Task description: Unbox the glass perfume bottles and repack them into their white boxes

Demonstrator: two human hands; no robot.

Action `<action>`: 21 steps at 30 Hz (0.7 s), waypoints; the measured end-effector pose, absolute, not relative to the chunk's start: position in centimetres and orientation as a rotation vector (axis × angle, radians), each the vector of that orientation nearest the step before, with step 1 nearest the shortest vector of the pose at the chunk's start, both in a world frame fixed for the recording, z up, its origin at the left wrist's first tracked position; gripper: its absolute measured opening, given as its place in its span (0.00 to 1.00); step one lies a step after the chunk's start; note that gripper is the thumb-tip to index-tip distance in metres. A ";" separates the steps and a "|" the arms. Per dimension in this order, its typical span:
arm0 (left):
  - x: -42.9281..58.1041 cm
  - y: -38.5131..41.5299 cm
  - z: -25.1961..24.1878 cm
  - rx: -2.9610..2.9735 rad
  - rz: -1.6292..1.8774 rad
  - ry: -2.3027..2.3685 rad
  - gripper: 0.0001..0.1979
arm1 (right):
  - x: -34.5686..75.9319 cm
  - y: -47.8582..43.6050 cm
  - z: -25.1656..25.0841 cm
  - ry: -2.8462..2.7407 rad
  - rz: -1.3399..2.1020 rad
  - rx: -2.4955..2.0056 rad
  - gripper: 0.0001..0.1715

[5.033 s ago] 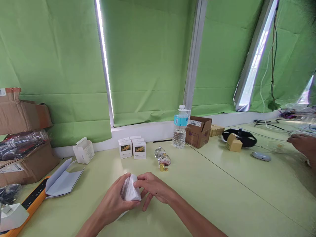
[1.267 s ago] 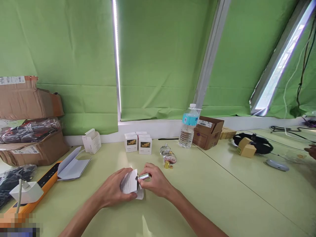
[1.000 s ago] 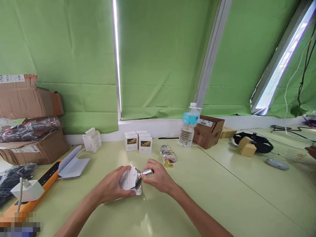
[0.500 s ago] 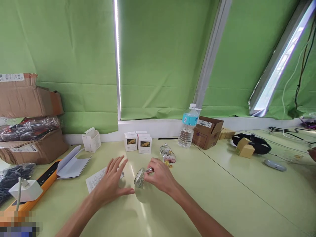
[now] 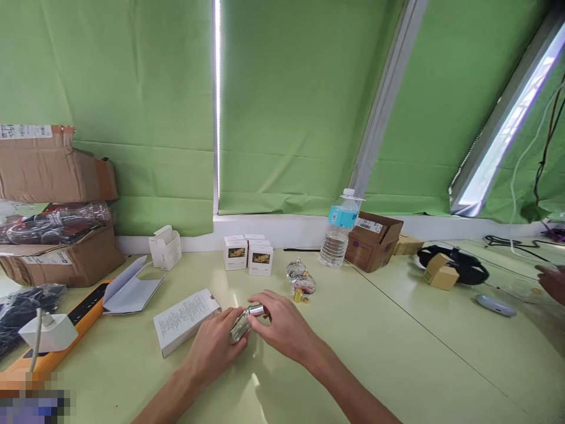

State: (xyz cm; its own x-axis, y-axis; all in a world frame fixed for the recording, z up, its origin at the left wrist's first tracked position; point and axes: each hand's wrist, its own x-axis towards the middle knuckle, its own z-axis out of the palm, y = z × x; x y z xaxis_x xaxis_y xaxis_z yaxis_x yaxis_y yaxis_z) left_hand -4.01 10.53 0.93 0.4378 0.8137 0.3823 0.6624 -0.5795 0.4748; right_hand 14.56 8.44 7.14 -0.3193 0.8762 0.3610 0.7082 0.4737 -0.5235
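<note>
Both of my hands are on a small clear glass perfume bottle with a shiny silver cap, tilted just above the table. My left hand is closed around the glass body and covers part of it. At the cap end, my right hand grips with thumb and fingers. Left of the bottle lies a white box with printed text, close to my left hand. Beyond my right hand are two rounded glass bottles and a small gold cap.
Several small white boxes stand at the back, left of a water bottle and a brown carton. An opened white folded card and an orange power strip lie left. A grey mouse is far right.
My left hand has moved right from an open pose and closed on the bottle's body, uncovering the white box. The bottle has turned in my right hand's grip, its base now pointing lower left.
</note>
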 end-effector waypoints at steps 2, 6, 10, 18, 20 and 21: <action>-4.1 10.5 1.2 2.376 0.885 1.263 0.17 | 14.6 8.4 7.6 -2.063 0.409 -1.301 0.16; -4.2 10.6 1.8 2.213 0.905 1.257 0.13 | 15.1 9.2 7.2 -1.936 0.344 -1.443 0.10; -4.5 10.6 2.4 2.073 0.913 1.160 0.14 | 15.9 10.4 5.1 -2.028 0.341 -1.582 0.05; -4.8 10.8 2.1 1.973 0.936 1.076 0.13 | 16.8 10.3 2.9 -2.269 0.435 -1.645 0.16; -4.8 10.9 1.8 1.966 0.952 1.067 0.13 | 17.1 10.0 3.8 -2.246 0.501 -1.680 0.22; -4.8 10.9 1.7 1.963 0.960 1.063 0.13 | 17.2 9.9 4.3 -2.222 0.522 -1.687 0.25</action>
State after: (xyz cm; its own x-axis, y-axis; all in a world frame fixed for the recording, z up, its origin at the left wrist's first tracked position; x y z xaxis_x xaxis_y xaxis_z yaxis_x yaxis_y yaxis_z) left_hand -4.79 10.88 1.67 0.3891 0.8792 0.2749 0.3631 -0.4207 0.8314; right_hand 17.15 9.86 4.34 -0.2642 0.9643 0.0200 0.8545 0.2436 -0.4588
